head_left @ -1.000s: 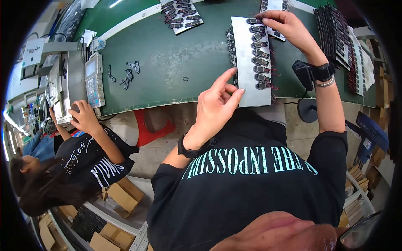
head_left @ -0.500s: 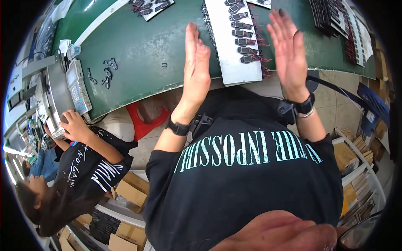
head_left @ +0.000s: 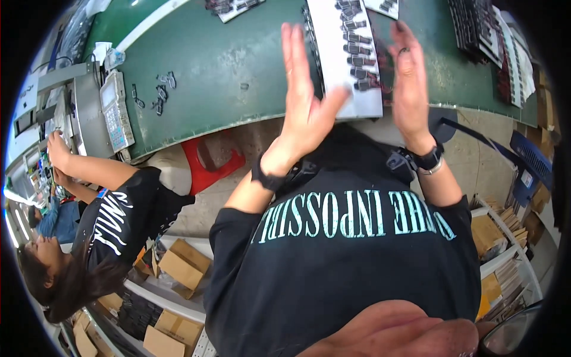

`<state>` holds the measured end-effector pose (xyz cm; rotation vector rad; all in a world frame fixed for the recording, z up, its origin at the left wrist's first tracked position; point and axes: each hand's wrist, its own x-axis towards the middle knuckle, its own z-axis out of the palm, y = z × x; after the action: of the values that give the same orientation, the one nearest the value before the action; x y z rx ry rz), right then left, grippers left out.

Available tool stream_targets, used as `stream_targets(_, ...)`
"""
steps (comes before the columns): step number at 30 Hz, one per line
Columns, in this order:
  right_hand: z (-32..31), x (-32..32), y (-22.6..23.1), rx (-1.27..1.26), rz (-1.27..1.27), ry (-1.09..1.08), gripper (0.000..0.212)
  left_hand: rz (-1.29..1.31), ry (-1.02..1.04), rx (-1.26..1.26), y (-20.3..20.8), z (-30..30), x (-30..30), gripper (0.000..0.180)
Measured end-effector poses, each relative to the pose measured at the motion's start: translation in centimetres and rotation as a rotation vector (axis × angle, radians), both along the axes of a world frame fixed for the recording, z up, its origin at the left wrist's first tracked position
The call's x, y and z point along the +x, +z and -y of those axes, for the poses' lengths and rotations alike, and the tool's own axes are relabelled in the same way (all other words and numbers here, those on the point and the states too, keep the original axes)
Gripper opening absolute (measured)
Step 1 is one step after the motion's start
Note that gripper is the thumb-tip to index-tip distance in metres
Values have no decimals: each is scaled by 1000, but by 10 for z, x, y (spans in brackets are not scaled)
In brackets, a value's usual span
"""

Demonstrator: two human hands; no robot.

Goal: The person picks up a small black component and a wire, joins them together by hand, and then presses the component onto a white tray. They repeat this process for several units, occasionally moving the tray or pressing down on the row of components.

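Observation:
My left hand is held up by the left long side of a white board, open, fingers straight and thumb reaching over the board's near end. Opposite it, my right hand is raised beside the board's right side, also open and empty, its fingers stretched out. Between the two, a column of small black rectangular parts with red wires lies along the board. More dark parts line its left edge, partly behind my fingers. Whether either hand touches the board I cannot tell.
The green table carries loose black parts and a keypad device at left. Stacked dark trays with wired parts stand at far right. A co-worker works at left. Below are a red stool and cardboard boxes.
My left hand has turned and its thumb has swung out over the board. The right hand has rotated more edge-on. At left, the co-worker's hands have moved farther left.

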<state>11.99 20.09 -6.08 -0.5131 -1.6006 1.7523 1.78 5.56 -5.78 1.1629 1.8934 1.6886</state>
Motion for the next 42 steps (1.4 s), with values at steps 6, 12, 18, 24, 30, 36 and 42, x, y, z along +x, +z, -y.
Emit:
stream_targets(6, -86, -54, 55, 917, 242, 88, 36, -786, -50, -140, -19, 27, 9, 109)
stream_targets(12, -92, -112, 45, 835, 787, 475, 50, -771, -48, -142, -30, 24, 8, 101)
stream_targets(18, -71, -104, 28, 959, 630, 339, 39, -926, -64, -206, -34, 28, 5, 101)
stream_targets(24, -68, -98, 30, 1014, 454, 336, 38, -923, -88, -233, -25, 27, 4, 99)
stream_targets(30, -132, -64, 51, 825, 416, 89, 23, -701, -66, -84, -3, 33, 1, 93)
stream_targets(36, -139, -29, 29, 1051, 586, 109, 21, -642, 157, 49, -9, 46, -18, 79)
stream_targets(42, -121, -27, 26, 1189, 586, 115, 21, -849, 276, 5, 8, 53, -36, 58)
